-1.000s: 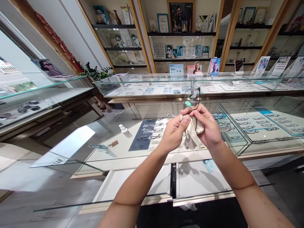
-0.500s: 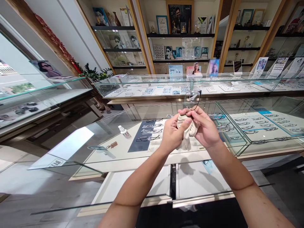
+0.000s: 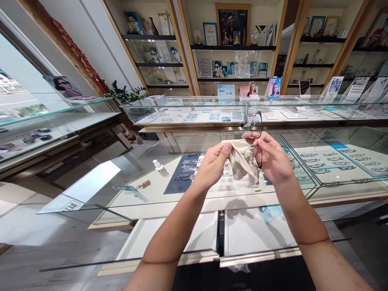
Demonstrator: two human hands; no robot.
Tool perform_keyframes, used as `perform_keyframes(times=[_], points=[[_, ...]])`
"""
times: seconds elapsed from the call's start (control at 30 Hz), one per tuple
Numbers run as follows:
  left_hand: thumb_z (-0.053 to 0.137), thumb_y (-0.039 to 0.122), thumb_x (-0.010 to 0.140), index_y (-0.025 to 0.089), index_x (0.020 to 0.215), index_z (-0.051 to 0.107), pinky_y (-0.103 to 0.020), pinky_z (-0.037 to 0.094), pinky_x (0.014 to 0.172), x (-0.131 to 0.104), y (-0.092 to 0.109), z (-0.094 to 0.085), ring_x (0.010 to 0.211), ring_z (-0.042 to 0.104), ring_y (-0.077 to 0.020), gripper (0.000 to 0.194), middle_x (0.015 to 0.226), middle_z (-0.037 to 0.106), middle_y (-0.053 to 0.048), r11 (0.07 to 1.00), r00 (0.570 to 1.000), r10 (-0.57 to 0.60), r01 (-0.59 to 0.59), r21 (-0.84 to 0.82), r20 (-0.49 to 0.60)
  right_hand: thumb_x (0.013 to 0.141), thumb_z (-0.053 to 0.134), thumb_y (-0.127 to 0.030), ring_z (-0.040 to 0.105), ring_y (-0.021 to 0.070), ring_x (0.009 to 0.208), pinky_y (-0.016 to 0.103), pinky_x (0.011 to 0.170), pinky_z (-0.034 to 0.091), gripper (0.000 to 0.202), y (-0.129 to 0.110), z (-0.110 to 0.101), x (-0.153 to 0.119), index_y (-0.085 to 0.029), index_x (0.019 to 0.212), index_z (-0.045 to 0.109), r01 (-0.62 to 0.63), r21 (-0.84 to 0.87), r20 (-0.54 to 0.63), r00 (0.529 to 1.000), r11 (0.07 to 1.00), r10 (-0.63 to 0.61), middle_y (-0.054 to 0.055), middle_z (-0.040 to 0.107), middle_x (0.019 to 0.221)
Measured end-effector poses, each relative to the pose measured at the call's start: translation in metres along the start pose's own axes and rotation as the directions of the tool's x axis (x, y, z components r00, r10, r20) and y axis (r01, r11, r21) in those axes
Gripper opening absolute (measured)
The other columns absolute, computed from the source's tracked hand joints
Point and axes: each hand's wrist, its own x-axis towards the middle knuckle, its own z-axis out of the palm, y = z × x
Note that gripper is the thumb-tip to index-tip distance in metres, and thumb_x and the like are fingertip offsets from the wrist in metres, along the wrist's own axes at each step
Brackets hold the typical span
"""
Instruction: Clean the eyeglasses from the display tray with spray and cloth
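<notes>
My left hand (image 3: 212,165) pinches the upper left corner of a cream cloth (image 3: 242,163), which hangs down with a zigzag edge. In my right hand (image 3: 275,158) is a pair of dark thin-rimmed glasses (image 3: 252,125), gripped near the bridge and turned on end, one lens above the other. The lower lens overlaps the right part of the cloth. Both hands are above the glass display counter. On the counter's left part stand a small white spray bottle (image 3: 160,167) and, nearer, a brown tag (image 3: 144,184).
Rows of glasses (image 3: 315,159) lie inside the glass case at the right. Below the counter, two white drawers (image 3: 251,230) stand open. Another glass counter (image 3: 194,106) runs across behind, with leaflets on it. A glass-topped counter (image 3: 60,117) is at the left.
The cloth, bunched around the glasses before, now hangs spread from my left hand. My hands have moved apart, and both lenses of the glasses show.
</notes>
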Motion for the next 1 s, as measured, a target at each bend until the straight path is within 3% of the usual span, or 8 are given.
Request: perform_keyframes(times=[0.13,0.23,0.43,0.6,0.73,0.9,1.0], points=[[0.063,0.078,0.094,0.018,0.085,0.071,-0.030,0.048,0.070,0.001,0.001,-0.006,0.072,0.059,-0.0171,0.061,0.074,0.066,-0.003,0.999,0.992,0.050,-0.050,0.001,-0.120,0.082,0.087,-0.041,0.063,0.0228,0.120,0.033,0.096,0.051,0.028,-0.002,-0.004,0.002,-0.023,0.073,0.067,-0.018,-0.122,0.096,0.995,0.992,0.030,0.005,0.070,0.126],[0.062,0.075,0.095,0.018,0.084,0.070,-0.030,0.049,0.071,0.001,0.002,-0.007,0.071,0.059,-0.0171,0.058,0.072,0.065,-0.002,0.997,0.986,0.076,-0.077,-0.003,-0.148,0.084,0.085,-0.039,0.063,0.0207,0.107,0.034,0.095,0.047,0.027,0.002,-0.006,0.004,-0.022,0.072,0.068,-0.044,-0.205,0.180,0.980,0.978,0.082,0.005,0.069,0.117],[0.069,0.069,0.095,0.019,0.090,0.070,-0.029,0.049,0.066,-0.001,0.008,-0.007,0.068,0.059,-0.0160,0.050,0.075,0.066,-0.002,0.997,0.996,0.039,-0.044,-0.065,-0.076,0.083,0.084,-0.039,0.053,0.0153,0.077,0.031,0.080,0.043,0.026,0.003,-0.003,0.004,-0.022,0.073,0.067,-0.093,-0.246,0.230,0.961,0.965,0.152,-0.003,0.059,0.076],[0.087,0.054,0.084,0.017,0.098,0.074,-0.027,0.050,0.066,0.000,0.015,-0.010,0.072,0.062,-0.0160,0.042,0.082,0.071,-0.004,0.994,0.998,0.031,-0.024,-0.110,0.063,0.080,0.087,-0.043,0.051,0.0138,0.069,0.028,0.069,0.041,0.031,-0.004,0.002,0.000,-0.021,0.071,0.067,-0.153,-0.183,0.211,0.959,0.971,0.190,-0.003,0.062,0.072],[0.097,0.050,0.072,0.018,0.095,0.073,-0.025,0.047,0.061,-0.001,0.015,-0.001,0.066,0.059,-0.0139,0.047,0.078,0.069,-0.002,0.993,0.999,0.052,-0.051,-0.103,0.003,0.078,0.089,-0.046,0.050,0.0131,0.066,0.027,0.064,0.039,0.034,-0.003,0.005,-0.003,-0.021,0.071,0.067,-0.206,-0.156,0.234,0.943,0.966,0.238,-0.002,0.061,0.071],[0.083,0.064,0.084,0.018,0.075,0.064,-0.025,0.039,0.055,-0.003,0.009,0.008,0.057,0.046,-0.0106,0.050,0.065,0.055,0.002,0.991,0.972,0.125,-0.131,-0.020,-0.200,0.080,0.087,-0.046,0.051,0.0135,0.068,0.027,0.065,0.041,0.035,0.002,0.007,-0.004,-0.021,0.072,0.065,-0.186,-0.197,0.286,0.928,0.963,0.238,-0.003,0.058,0.071],[0.073,0.068,0.091,0.018,0.073,0.064,-0.027,0.042,0.057,0.000,0.007,-0.002,0.061,0.051,-0.0130,0.054,0.068,0.058,-0.001,0.993,0.986,0.100,-0.106,-0.042,-0.130,0.080,0.087,-0.044,0.052,0.0134,0.068,0.027,0.064,0.040,0.033,-0.001,0.006,-0.004,-0.021,0.073,0.065,-0.206,-0.197,0.268,0.929,0.959,0.254,-0.002,0.060,0.072]])
